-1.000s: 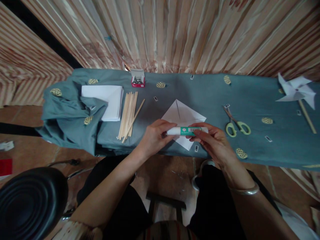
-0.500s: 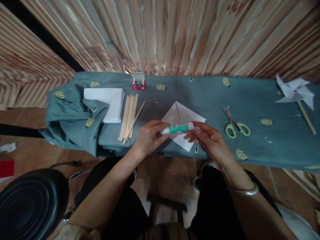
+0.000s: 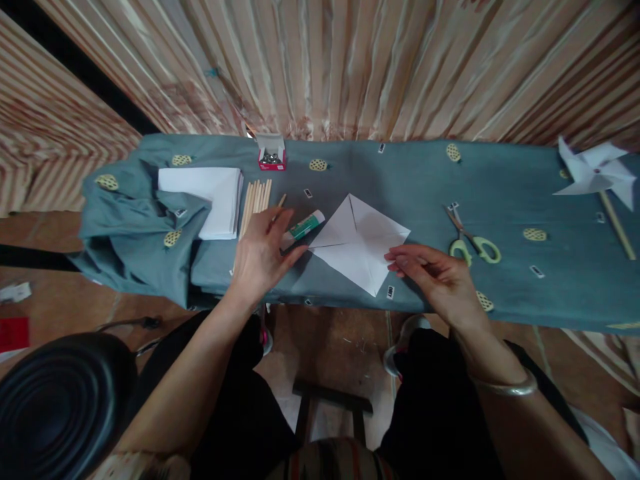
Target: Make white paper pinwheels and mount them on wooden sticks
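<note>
My left hand (image 3: 263, 253) rests at the table's left middle, thumb and forefinger spread. Between them lies a green and white glue stick (image 3: 304, 227), its near end close to the palm; the fingers are not closed around it. To its right is a white paper square (image 3: 357, 250) set cornerwise, with slits running in from its corners. At the square's lower right edge, the fingertips of my right hand (image 3: 433, 277) are pinched together on the paper. Wooden sticks (image 3: 257, 199) are partly hidden behind my left hand.
A stack of white paper (image 3: 223, 203) lies at the left, near a small red box (image 3: 271, 157) of metal pins. Green-handled scissors (image 3: 470, 240) lie right of my right hand. A paper pinwheel (image 3: 597, 170) is at the far right. A black round stool (image 3: 65, 407) stands lower left.
The glue stick has gone from between both hands, above the paper, to the table left of the square. My left hand moved left and its fingers spread; my right hand now touches the paper's edge.
</note>
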Demonstrator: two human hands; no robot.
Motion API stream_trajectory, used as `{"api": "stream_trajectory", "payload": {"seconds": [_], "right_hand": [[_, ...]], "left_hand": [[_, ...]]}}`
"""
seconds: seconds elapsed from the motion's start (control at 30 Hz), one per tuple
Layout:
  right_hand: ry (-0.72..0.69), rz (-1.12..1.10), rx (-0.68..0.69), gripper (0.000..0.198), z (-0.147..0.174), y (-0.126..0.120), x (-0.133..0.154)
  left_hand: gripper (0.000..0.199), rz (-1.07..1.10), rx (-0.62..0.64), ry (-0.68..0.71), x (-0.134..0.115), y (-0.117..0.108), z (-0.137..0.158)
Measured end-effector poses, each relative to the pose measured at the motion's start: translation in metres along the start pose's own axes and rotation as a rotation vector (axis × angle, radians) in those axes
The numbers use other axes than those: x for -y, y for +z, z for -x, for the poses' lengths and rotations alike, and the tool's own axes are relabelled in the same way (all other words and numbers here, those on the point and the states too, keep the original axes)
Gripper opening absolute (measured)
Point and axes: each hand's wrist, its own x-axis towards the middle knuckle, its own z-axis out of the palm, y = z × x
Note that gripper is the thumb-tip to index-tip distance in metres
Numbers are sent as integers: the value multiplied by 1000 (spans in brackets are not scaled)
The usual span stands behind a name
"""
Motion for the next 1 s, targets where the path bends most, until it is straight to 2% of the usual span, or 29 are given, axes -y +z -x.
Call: {"api": "stream_trajectory", "payload": {"seconds": [0.07,0.13,0.23,0.37,0.57,0.87,1.0], "right_hand": [[-38,116,-47,15,3,-2,-3],[-85,227,-60,16,6,-3,-5],[-209,359,6,25,9,0,-8],[-342,528,119,35,10,6,-12],[-382,608,163,40,10,5,-19],[-292,526,209,47,7,-2,-20],[-217,415,198,35,6,0,-19]], "left_hand": [[39,64,20,182,-15,4,5],[31,148,131,343,-31,12,12],[26,197,178,420,-49,27,20],[23,193,184,416,-58,38,18],[19,188,225,406,-59,42,12],[21,179,164,416,-59,44,11],[21,204,172,367,-61,44,10]]}}
